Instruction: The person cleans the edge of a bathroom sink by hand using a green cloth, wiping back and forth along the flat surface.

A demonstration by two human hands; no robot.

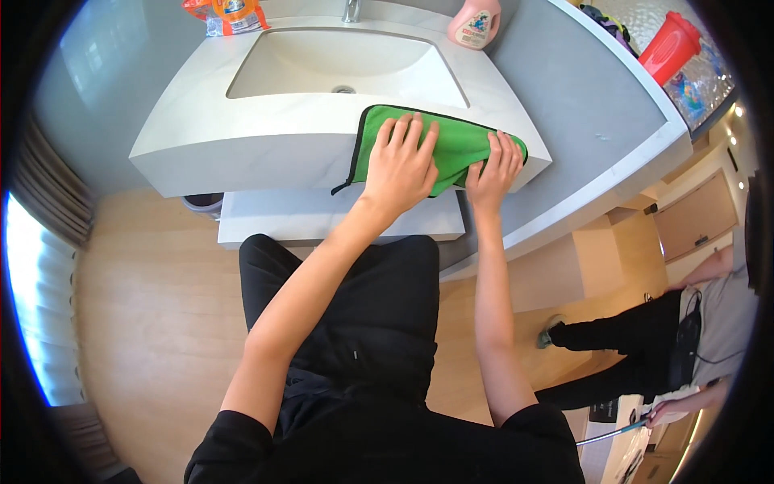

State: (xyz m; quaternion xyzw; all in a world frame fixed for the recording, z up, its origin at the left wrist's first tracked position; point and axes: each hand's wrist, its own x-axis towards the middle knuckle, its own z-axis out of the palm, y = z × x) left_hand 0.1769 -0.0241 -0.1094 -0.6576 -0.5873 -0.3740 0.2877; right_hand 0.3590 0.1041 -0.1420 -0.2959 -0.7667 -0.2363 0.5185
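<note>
A green cloth (463, 139) with black edging lies over the front right of the white sink counter (282, 121), and its lower part hangs over the front edge. Flat on its left half rests my left hand (401, 165), fingers spread. My right hand (493, 173) is closed on the cloth near its right end, where the fabric bunches into folds by the thumb. One corner of the cloth dangles below the counter edge, left of my left wrist.
Behind the cloth is the white basin (347, 64) with a chrome faucet (351, 11). An orange and white bag (230, 16) stands at the back left, a pink bottle (474, 24) at the back right. A white shelf (266, 222) juts out below. Another person (645, 339) stands at right.
</note>
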